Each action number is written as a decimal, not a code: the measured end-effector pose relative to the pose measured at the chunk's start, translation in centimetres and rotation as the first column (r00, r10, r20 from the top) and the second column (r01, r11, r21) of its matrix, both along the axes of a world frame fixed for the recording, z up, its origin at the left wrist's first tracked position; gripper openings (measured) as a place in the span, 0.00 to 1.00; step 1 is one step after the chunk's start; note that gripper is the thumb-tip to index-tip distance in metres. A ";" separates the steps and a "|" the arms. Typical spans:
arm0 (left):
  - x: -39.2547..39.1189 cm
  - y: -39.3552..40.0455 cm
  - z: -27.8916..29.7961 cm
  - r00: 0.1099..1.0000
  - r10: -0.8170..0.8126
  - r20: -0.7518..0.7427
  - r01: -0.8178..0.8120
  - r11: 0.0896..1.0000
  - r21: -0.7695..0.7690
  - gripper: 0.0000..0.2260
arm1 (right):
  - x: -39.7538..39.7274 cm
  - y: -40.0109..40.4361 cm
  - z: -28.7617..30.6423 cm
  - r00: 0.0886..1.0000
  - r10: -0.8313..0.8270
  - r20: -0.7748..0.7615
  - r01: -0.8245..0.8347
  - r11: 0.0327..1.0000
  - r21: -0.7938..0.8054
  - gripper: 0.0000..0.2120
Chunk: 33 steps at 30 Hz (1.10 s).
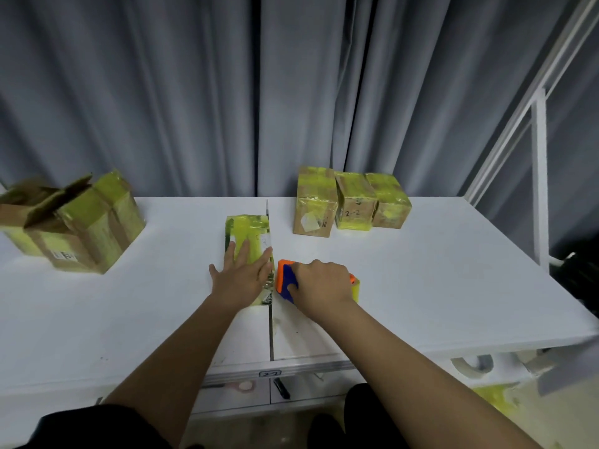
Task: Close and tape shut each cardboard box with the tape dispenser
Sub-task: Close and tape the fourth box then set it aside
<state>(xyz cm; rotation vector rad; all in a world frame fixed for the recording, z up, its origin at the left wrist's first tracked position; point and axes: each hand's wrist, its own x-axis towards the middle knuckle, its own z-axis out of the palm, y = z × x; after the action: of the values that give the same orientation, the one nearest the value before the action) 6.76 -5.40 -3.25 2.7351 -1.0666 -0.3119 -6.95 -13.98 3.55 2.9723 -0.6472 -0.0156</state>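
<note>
While left hand point(241, 273) presses box point(248, 236); right hand point(321, 281) grips tape dispenser point(287, 281).

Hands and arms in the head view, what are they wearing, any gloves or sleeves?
No gloves: the left hand and right hand are bare, with no rings, watch or bands visible. Both forearms are uncovered right to the bottom of the frame, so no sleeves show.

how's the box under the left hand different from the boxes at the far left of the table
The box under the left hand is closed, its top covered in yellow tape; the far-left boxes include at least one with flaps standing open. The middle box lies alone under the left hand, fingers flat on it; the far-left boxes sit bunched together, untouched. Both are brown cardboard carrying yellow tape on the white table.
</note>
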 end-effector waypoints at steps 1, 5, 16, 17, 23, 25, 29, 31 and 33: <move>0.0 0.1 -0.1 1.000 0.022 -0.020 -0.022 1.000 -0.012 0.21 | 0.2 0.1 0.0 1.000 0.003 0.006 -0.003 1.000 -0.012 0.11; -0.5 0.0 0.0 0.993 0.112 -0.038 -0.113 0.993 -0.022 0.21 | 1.0 0.4 -0.5 0.999 0.018 0.029 -0.016 0.997 -0.079 0.09; -1.4 -0.2 0.1 0.971 0.228 -0.067 -0.231 0.973 -0.032 0.21 | 1.7 -0.4 -1.7 0.996 -0.023 0.081 0.031 0.995 -0.095 0.09; -1.4 -0.2 0.1 0.970 0.232 -0.068 -0.235 0.972 -0.031 0.21 | 1.8 -0.4 -1.9 0.995 -0.038 0.089 0.044 0.996 -0.073 0.09; -1.2 -0.4 -0.4 0.973 0.221 -0.065 -0.224 0.973 -0.052 0.21 | 1.7 -1.3 -2.1 0.996 -0.042 0.074 0.048 0.996 -0.074 0.12; -0.9 0.1 -0.5 0.976 0.203 -0.072 -0.208 0.976 -0.063 0.21 | 1.4 -0.8 -2.3 0.998 0.046 0.035 -0.041 0.989 -0.140 0.09; -0.4 1.1 -0.5 0.992 0.112 -0.055 -0.115 0.991 -0.065 0.21 | -1.2 -3.2 -4.3 0.988 0.030 0.150 0.014 0.959 -0.285 0.20; -0.2 1.2 -0.4 0.993 0.105 -0.049 -0.108 0.992 -0.063 0.20 | -2.2 -6.1 -6.4 0.969 0.012 0.248 0.053 0.966 -0.252 0.26; -0.2 1.1 -0.4 0.993 0.106 -0.047 -0.109 0.992 -0.062 0.20 | -2.6 -7.2 -6.8 0.966 0.009 0.259 0.052 0.972 -0.228 0.29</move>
<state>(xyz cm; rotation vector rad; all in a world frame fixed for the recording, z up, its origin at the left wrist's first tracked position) 6.52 -4.27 -3.68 2.7036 -0.8982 -0.3133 -9.57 -21.16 -3.29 2.7601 -0.6574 0.4242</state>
